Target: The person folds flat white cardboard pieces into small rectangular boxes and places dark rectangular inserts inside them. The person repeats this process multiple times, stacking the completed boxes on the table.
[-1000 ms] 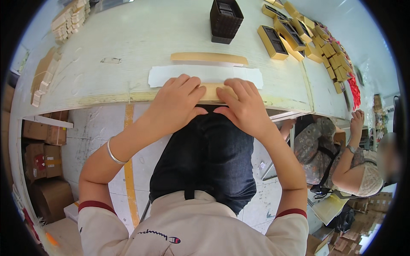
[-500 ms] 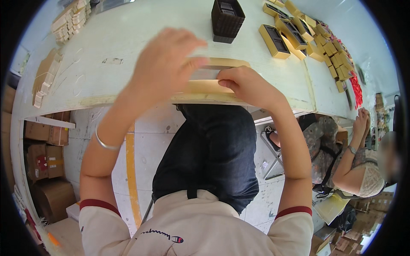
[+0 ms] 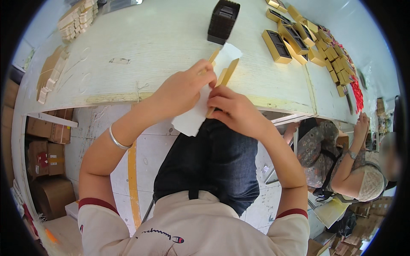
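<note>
Well left of the left hand's fingers, a row of cream card pieces (image 3: 51,76) lies near the edge of the white table (image 3: 158,38), with a cream stack (image 3: 80,19) farther off behind it. The left hand (image 3: 188,87) has its fingers curled in narrow on the left side of a white-and-gold card (image 3: 202,103). The card slants between both hands' fingers, one end pointing away over the table, the other nearer the person, above the lap. Beyond the fingertips, near its far end, stands a stack of black trays (image 3: 223,22). The right hand (image 3: 235,110) pinches the card's right gold edge. Well right of those fingers lie gold boxes (image 3: 278,48), some holding black trays, then red material (image 3: 357,94) and a co-worker's hands (image 3: 363,123).
</note>
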`<action>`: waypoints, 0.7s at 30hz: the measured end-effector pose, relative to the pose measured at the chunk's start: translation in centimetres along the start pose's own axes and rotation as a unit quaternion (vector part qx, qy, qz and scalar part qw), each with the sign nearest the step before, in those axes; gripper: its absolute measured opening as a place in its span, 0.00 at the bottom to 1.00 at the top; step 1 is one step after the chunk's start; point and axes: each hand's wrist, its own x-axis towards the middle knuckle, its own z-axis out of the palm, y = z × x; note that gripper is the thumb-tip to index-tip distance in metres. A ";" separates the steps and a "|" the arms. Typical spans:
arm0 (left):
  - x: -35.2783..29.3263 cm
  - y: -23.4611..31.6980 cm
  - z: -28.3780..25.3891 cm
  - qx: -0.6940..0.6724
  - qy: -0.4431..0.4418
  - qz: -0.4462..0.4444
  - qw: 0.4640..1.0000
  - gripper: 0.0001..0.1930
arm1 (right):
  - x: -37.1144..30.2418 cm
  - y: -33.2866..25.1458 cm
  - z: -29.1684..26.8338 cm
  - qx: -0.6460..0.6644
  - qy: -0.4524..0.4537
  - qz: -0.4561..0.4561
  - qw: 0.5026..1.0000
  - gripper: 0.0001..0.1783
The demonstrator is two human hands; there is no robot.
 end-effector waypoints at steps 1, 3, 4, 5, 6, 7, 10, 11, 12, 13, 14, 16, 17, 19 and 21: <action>-0.2 -0.7 0.3 -0.027 -0.014 0.009 0.999 0.14 | -0.5 0.3 0.0 0.031 0.004 0.013 0.999 0.11; -0.4 -0.5 -0.2 -0.046 -0.066 -0.046 0.996 0.13 | -1.2 0.5 -0.1 0.092 0.012 0.040 0.995 0.10; -0.5 -0.3 -0.4 -0.056 -0.092 -0.072 0.992 0.13 | -1.2 0.5 -0.1 0.080 0.014 0.062 0.995 0.08; -0.8 -0.3 -0.8 -0.114 -0.111 -0.050 0.986 0.12 | -1.1 0.2 -0.1 0.068 0.017 0.083 0.994 0.07; -1.2 -0.3 -1.5 -0.170 -0.128 -0.029 0.977 0.12 | -0.9 0.0 -0.2 0.055 0.020 0.103 0.993 0.06; -1.4 -0.3 -1.8 -0.226 -0.145 -0.007 0.963 0.12 | -0.8 -0.1 -0.2 0.047 0.024 0.117 0.992 0.06; -1.8 -0.6 -1.5 -0.211 -0.121 0.011 0.970 0.14 | -0.2 -0.6 -0.1 0.046 0.031 0.163 0.985 0.09; -1.8 -0.5 -1.5 -0.217 -0.130 -0.018 0.967 0.14 | 0.3 -1.1 -0.2 0.061 0.032 0.181 0.981 0.10; -1.5 -0.1 -1.5 -0.225 -0.140 -0.044 0.963 0.15 | 0.4 -1.3 -0.3 0.074 0.032 0.202 0.976 0.12; -1.2 0.2 -1.3 -0.233 -0.150 -0.071 0.958 0.15 | 0.4 -1.2 -0.2 0.069 0.027 0.193 0.978 0.14; -0.9 0.4 -1.0 -0.201 -0.142 -0.069 0.967 0.15 | 0.4 -1.0 -0.2 0.065 0.021 0.185 0.980 0.15; -0.2 0.8 -0.4 -0.139 -0.123 -0.064 0.981 0.16 | 0.2 -0.9 0.0 0.059 0.030 0.178 0.982 0.17; 0.0 1.0 0.0 -0.143 -0.097 -0.061 0.983 0.15 | 0.2 -1.0 0.2 0.059 0.046 0.180 0.981 0.17; 0.1 1.3 0.9 -0.148 -0.046 -0.055 0.986 0.12 | 0.2 -1.0 0.6 0.057 0.071 0.174 0.981 0.19; -0.2 0.7 2.1 -0.134 0.008 0.014 0.991 0.09 | 0.2 -1.1 0.8 0.051 0.087 0.162 0.982 0.24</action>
